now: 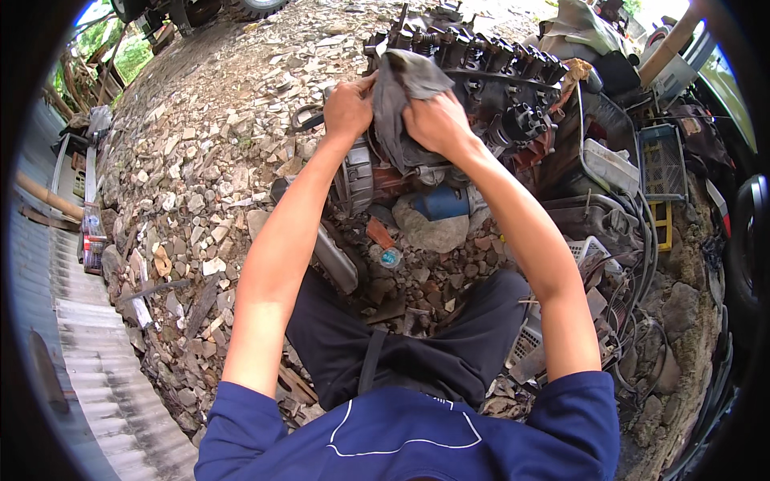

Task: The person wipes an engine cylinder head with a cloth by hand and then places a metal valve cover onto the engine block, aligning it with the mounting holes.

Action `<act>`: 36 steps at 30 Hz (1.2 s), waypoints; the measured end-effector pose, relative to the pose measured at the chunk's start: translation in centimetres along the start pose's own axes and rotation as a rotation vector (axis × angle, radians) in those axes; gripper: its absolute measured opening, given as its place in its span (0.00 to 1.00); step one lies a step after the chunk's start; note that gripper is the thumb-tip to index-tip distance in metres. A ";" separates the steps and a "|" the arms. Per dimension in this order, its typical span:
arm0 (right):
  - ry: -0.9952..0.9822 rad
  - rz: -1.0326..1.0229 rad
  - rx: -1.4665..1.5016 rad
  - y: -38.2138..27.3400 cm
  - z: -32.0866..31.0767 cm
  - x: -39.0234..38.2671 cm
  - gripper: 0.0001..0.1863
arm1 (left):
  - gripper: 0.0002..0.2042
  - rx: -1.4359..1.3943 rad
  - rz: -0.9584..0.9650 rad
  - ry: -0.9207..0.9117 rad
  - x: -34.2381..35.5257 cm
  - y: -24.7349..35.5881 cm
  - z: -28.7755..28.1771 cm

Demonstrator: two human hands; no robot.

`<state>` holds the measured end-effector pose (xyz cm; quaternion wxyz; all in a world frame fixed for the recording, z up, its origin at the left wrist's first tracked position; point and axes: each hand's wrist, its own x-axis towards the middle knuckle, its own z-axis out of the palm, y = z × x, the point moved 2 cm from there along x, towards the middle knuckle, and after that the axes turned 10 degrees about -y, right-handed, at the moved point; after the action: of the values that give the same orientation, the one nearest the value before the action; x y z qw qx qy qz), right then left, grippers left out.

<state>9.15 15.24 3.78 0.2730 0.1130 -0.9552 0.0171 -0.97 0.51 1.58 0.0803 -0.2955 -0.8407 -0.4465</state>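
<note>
A dark grey rag (391, 104) hangs between my two hands, draped against the near left end of a greasy engine (509, 88). My left hand (349, 111) is closed on the rag's left edge. Partly covered by the folds, my right hand (437, 126) grips the cloth from the right, its fingertips hidden. Along the top of the engine runs a row of dark valve springs and rockers. A black distributor-like part (523, 124) sticks out on its right side. Low on the engine, below my right hand, is a blue cylinder (443, 204).
Rough gravel (212, 144) covers the ground. Right of me lie hoses (642, 240), a dark metal part (589, 218), and crates, including a grey one (663, 160). Corrugated metal sheeting (92, 345) borders the left side. A clear-blue round cap (391, 257) sits between my legs.
</note>
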 end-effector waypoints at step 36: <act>0.093 0.496 0.316 -0.9 3.3 -0.5 0.08 | 0.43 0.147 0.219 -0.241 5.6 3.2 -2.6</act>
<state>8.08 14.19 0.70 0.2832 -0.0834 -0.9256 0.2371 -4.02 2.23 7.60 0.0486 -0.4300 -0.8375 -0.3338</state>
